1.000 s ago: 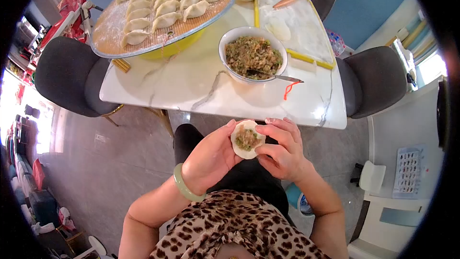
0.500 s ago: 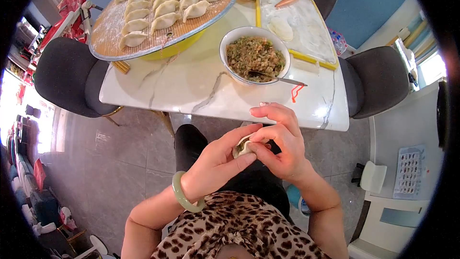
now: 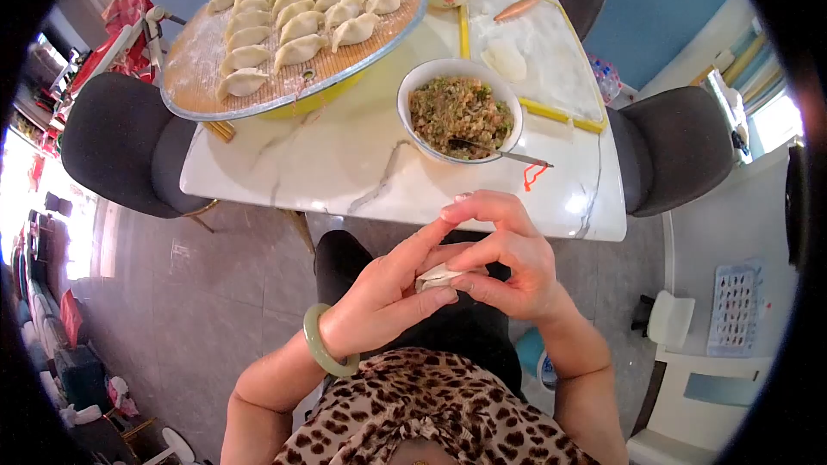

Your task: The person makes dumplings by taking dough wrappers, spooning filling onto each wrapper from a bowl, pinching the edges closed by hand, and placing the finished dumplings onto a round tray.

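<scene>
Between my hands, in front of the table's near edge, is a small dumpling (image 3: 437,276) of pale dough, its edge folded together. My left hand (image 3: 392,293), with a pale green bangle on the wrist, cradles it from the left. The thumb and index finger of my right hand (image 3: 512,271) pinch its right end. Fingers cover much of the dumpling. Beyond my hands stands a white bowl (image 3: 405,112) of minced filling (image 3: 461,112), a metal spoon (image 3: 517,157) resting in it with a red string at the handle.
A round board (image 3: 194,69) with rows of dumplings (image 3: 301,50) sits at the back left of the marble table (image 3: 293,168). A floured, yellow-edged mat (image 3: 560,69) carries a dough wrapper (image 3: 504,61) and a rolling pin (image 3: 518,8). Dark chairs (image 3: 680,146) flank the table.
The dumpling's opening, with filling showing before, is now pressed together. My left fingers have moved up and closer to my right hand. The view has shifted slightly.
</scene>
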A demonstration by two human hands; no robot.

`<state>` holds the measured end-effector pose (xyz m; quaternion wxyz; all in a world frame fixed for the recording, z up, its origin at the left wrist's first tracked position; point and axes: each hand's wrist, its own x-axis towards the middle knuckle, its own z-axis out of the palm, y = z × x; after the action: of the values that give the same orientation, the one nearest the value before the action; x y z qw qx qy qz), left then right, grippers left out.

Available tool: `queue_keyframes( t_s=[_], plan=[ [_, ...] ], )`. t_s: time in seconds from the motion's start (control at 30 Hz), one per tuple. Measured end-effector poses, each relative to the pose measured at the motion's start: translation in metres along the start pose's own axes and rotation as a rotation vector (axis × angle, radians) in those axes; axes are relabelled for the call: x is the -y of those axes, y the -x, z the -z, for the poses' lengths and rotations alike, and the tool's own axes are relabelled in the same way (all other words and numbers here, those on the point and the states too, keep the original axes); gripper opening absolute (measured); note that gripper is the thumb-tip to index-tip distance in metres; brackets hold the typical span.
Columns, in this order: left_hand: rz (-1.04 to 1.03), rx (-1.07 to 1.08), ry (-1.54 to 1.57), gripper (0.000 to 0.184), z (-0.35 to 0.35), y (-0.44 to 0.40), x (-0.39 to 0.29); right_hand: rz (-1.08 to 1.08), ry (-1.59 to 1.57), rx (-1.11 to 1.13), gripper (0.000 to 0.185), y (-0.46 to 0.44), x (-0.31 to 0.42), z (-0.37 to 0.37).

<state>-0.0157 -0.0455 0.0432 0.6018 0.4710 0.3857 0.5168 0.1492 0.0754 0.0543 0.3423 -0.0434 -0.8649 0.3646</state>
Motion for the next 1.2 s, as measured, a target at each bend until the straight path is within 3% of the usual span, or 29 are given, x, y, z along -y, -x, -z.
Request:
queue_keyframes(
  t_s=[0.17,0.23,0.3,0.37,0.5,0.57,0.77,0.87,0.93,1.0,1.1,1.17,1.2],
  plan=[
    [-0.059,-0.014,0.089,0.069,-0.004,-0.004,-0.004,0.084,0.046,-0.059,0.018,0.001,0.001,-0.001],
    [-0.139,-0.024,0.382,0.066,-0.005,-0.007,0.011,0.088,0.017,-0.164,0.017,0.002,-0.002,-0.004],
    [-0.195,-0.070,0.399,0.057,-0.008,-0.008,0.036,0.093,0.009,-0.186,0.016,0.002,-0.007,-0.008],
    [-0.127,-0.133,0.575,0.049,-0.009,-0.007,0.048,0.045,-0.022,-0.195,0.025,0.004,-0.015,-0.014],
    [-0.171,-0.183,0.447,0.039,-0.007,-0.010,0.032,-0.131,-0.117,-0.161,0.039,-0.019,0.007,-0.011],
    [-0.180,-0.197,0.367,0.036,-0.006,-0.008,0.033,-0.035,0.226,0.184,0.049,-0.032,0.014,0.004],
    [-0.163,-0.229,0.156,0.027,0.001,-0.002,0.025,0.083,0.585,0.412,0.039,-0.048,0.025,0.012],
    [-0.113,-0.250,0.073,0.026,-0.003,-0.001,0.023,0.115,0.602,0.368,0.035,-0.050,0.030,0.008],
    [-0.187,-0.298,0.400,0.029,-0.012,-0.007,0.034,0.165,0.639,0.351,0.036,-0.048,0.024,0.005],
    [-0.154,-0.290,0.508,0.029,-0.015,-0.009,0.041,0.214,0.676,0.331,0.037,-0.046,0.014,0.003],
    [-0.129,-0.303,0.605,0.028,-0.016,-0.011,0.041,0.155,0.650,0.372,0.042,-0.047,0.008,0.000],
    [-0.234,-0.286,0.406,0.031,-0.011,-0.010,0.039,-0.057,0.370,0.268,0.046,-0.045,0.011,-0.007],
    [-0.230,-0.288,0.412,0.031,-0.010,-0.008,0.039,-0.063,0.368,0.272,0.046,-0.047,0.013,-0.005]
  ],
)
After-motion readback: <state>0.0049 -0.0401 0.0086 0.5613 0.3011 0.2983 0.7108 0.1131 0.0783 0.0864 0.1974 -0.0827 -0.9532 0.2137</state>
